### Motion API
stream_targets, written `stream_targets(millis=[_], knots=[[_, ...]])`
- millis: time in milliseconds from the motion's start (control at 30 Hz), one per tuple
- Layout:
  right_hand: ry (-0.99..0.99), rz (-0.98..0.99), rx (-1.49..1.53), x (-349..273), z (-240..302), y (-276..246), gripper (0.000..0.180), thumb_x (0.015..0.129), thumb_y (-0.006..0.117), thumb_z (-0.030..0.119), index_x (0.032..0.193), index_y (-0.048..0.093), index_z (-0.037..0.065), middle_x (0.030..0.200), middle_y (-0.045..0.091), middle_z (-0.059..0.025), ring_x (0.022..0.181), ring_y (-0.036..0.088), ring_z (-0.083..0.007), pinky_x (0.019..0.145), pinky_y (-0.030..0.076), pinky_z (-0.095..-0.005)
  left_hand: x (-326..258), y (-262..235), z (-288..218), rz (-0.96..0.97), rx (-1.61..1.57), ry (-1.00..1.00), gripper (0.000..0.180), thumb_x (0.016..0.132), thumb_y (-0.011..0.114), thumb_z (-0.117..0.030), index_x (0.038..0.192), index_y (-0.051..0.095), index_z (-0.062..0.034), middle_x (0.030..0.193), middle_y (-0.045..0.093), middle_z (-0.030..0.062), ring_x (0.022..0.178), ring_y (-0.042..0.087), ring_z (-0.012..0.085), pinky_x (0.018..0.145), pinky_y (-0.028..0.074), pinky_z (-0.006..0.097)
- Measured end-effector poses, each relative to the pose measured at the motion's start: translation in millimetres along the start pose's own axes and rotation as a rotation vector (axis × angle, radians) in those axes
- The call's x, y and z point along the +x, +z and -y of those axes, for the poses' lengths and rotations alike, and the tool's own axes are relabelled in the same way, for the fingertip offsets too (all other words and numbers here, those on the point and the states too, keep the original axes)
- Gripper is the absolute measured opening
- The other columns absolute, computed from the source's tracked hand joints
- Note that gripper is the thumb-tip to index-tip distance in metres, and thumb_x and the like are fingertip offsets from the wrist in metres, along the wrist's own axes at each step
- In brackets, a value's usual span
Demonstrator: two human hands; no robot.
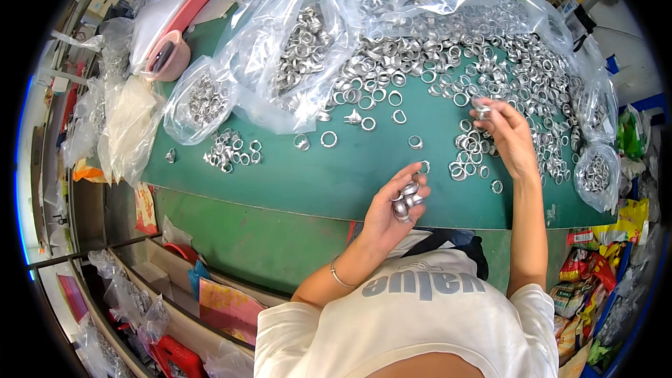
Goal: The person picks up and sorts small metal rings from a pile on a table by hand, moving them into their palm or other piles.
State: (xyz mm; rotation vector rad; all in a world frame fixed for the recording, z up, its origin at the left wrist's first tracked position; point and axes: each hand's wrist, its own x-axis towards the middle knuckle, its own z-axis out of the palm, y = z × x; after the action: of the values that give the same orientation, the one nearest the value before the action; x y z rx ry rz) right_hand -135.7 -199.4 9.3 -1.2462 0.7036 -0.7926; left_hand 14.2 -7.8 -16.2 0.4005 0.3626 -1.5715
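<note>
Several silver metal rings (404, 204) rest in my left hand (389, 208), its fingers curled round them just over the table's near edge. One more ring (424, 166) shows at the fingertips of that hand. Farther right, my right hand (510, 138) pinches a silver ring (481, 112) between thumb and fingers, above the table. Below and beside it lies a loose cluster of rings (467, 150). A large heap of rings (448, 56) spreads over the far and right parts of the green table (336, 182).
Clear plastic bags of rings (306, 45) stand at the back, with a smaller bag (208, 98) to the left. A small ring pile (232, 150) lies left. A pink cup (171, 57) sits at the far left, and another bag (597, 176) at the right edge. Drawers (161, 276) are lower left.
</note>
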Motion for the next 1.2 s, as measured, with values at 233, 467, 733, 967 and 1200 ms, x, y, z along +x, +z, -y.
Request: stream_targets(millis=[233, 467, 733, 967, 1200], knots=[[0.111, -0.064, 0.260, -37.5, -3.1, -59.8, 0.012, 0.091, 0.053, 0.013, 0.099, 0.053, 0.004, 0.091, 0.060, -0.0097, 0.074, 0.059, -0.0155, 0.059, 0.048, -0.0246, 3.8, 0.3, 6.4, 0.028, 0.068, -0.039, 0.034, 0.088, 0.051, -0.011, 0.122, 0.047, -0.0046, 0.090, 0.050, 0.0064, 0.074, 0.048, 0.0133, 0.044, 0.036, 0.021], [0.126, -0.134, -0.233, -57.7, 9.0, -54.7, 0.027, 0.090, 0.053, 0.010, 0.116, 0.052, 0.002, 0.095, 0.057, -0.0041, 0.065, 0.050, -0.0072, 0.054, 0.039, -0.0191, 0.0, 13.7, 14.9, -0.072, 0.245, -0.079, 0.047, 0.089, 0.048, -0.013, 0.132, 0.038, 0.0018, 0.113, 0.051, 0.0119, 0.084, 0.051, 0.0166, 0.053, 0.042, 0.022], [-0.433, -0.559, -0.813, -37.8, -7.5, -96.7, 0.022, 0.085, 0.050, -0.002, 0.106, 0.058, 0.000, 0.097, 0.059, -0.0084, 0.081, 0.057, -0.0176, 0.073, 0.046, -0.0282, 20.7, 13.7, -3.0, -0.060, 0.172, 0.092, 0.041, 0.089, 0.049, -0.009, 0.127, 0.040, 0.0061, 0.114, 0.051, 0.0136, 0.083, 0.051, 0.0161, 0.055, 0.043, 0.023], [-0.632, -0.367, -1.159, -21.1, -46.2, -59.3, 0.022, 0.075, 0.048, -0.011, 0.092, 0.059, -0.001, 0.093, 0.055, -0.0153, 0.096, 0.052, -0.0319, 0.086, 0.040, -0.0378, 11.9, 16.1, 8.1, -0.044, 0.248, 0.069, 0.046, 0.088, 0.050, -0.006, 0.131, 0.037, 0.0039, 0.106, 0.051, 0.0123, 0.078, 0.050, 0.0158, 0.051, 0.041, 0.023], [-0.539, -0.220, -0.827, -26.9, -39.7, 4.6, 0.022, 0.079, 0.056, -0.004, 0.101, 0.057, -0.001, 0.098, 0.055, -0.0164, 0.089, 0.055, -0.0349, 0.077, 0.045, -0.0382, 10.8, 25.7, 26.5, -0.066, 0.308, 0.048, 0.049, 0.087, 0.049, -0.005, 0.133, 0.034, 0.0018, 0.103, 0.051, 0.0120, 0.079, 0.050, 0.0167, 0.052, 0.042, 0.023]])
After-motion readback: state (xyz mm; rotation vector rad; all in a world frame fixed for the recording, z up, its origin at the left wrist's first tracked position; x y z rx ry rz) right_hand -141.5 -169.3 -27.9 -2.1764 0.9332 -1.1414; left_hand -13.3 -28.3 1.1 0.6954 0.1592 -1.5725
